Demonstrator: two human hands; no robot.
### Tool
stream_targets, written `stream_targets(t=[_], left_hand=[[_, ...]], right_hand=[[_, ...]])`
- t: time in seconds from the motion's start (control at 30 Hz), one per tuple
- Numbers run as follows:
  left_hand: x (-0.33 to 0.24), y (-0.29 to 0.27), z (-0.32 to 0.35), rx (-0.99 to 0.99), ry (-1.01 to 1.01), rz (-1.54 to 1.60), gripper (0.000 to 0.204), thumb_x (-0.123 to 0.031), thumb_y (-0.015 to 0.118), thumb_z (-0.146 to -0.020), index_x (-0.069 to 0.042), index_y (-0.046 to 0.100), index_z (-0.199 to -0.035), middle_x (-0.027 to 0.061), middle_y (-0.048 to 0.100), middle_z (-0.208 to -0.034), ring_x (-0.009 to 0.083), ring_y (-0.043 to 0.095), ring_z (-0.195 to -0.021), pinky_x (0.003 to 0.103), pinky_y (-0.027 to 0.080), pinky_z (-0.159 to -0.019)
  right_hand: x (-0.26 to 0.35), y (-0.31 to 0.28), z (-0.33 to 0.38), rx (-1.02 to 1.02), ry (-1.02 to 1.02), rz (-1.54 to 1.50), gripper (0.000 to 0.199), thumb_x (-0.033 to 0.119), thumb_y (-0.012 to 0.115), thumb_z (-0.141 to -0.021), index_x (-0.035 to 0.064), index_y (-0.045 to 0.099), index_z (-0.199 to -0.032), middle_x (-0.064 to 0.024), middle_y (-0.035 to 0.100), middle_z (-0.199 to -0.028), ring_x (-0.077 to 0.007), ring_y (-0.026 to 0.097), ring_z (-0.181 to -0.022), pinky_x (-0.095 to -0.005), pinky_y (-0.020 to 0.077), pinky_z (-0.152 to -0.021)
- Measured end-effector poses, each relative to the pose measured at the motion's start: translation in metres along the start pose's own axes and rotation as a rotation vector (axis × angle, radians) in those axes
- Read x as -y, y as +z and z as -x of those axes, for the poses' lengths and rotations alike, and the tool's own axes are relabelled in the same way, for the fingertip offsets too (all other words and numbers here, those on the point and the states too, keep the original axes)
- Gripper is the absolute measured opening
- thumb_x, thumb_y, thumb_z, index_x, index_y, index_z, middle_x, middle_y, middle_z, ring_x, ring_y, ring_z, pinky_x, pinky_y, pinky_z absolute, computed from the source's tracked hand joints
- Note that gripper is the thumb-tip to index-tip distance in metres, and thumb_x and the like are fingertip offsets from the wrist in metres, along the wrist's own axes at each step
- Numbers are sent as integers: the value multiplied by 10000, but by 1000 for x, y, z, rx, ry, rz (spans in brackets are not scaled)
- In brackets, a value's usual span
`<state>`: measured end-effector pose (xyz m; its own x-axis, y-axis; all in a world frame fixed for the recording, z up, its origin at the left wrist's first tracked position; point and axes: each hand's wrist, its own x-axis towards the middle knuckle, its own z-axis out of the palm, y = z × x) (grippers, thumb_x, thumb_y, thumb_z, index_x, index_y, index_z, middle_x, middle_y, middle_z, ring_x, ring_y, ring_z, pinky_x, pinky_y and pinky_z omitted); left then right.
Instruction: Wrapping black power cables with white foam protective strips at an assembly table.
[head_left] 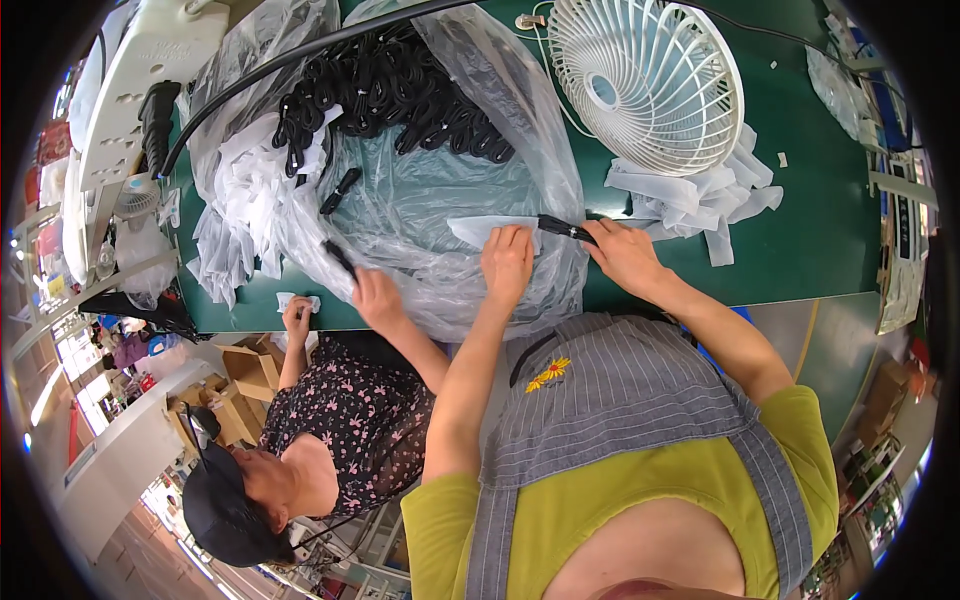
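My left hand (508, 262) pinches a small white plastic bag (478, 231) that lies toward the left over the big clear sheet. In my right hand (625, 256) is a tied bundle of black cable (566, 229), gripped at its right end. The bundle's left end meets the bag's edge beside my left fingers; whether it is inside the bag I cannot tell. Beyond my hands a large clear plastic liner (440, 185) lies spread open, with a heap of black cable bundles (385, 85) at its far side. Another single cable bundle (342, 191) lies nearer on the liner.
At my left a co-worker's hand (378, 298) holds a black cable bundle, the other a small white bag. White bags pile up at left (255, 190) and right (700, 195). A white fan (650, 85) stands at the far right of the green table (800, 220).
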<state>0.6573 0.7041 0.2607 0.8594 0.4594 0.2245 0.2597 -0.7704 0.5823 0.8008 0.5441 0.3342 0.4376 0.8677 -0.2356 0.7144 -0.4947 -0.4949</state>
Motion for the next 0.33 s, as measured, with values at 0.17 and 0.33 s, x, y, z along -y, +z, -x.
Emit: stream_targets(t=[0.17, 0.33], left_hand=[[-3, 5, 4, -55, -167, 114, 63, -39, 641, -837, -40, 658, -898, 82, 621, -884, 267, 606, -758, 365, 483, -665], [-16, -9, -9, -115, -336, 310, 61, -54, 613, -886, -45, 647, -936, 113, 622, -908, 228, 623, -761, 351, 492, -660]], right_hand=[[-1, -5, -1, 55, 9, -22, 272, 191, 625, -884, 74, 579, -1126, -135, 613, -914, -350, 634, -790, -450, 510, -665], [2, -4, -4, 64, -21, -26, 313, 186, 639, -874, 89, 578, -1164, -137, 616, -918, -347, 637, -789, -450, 512, -676]])
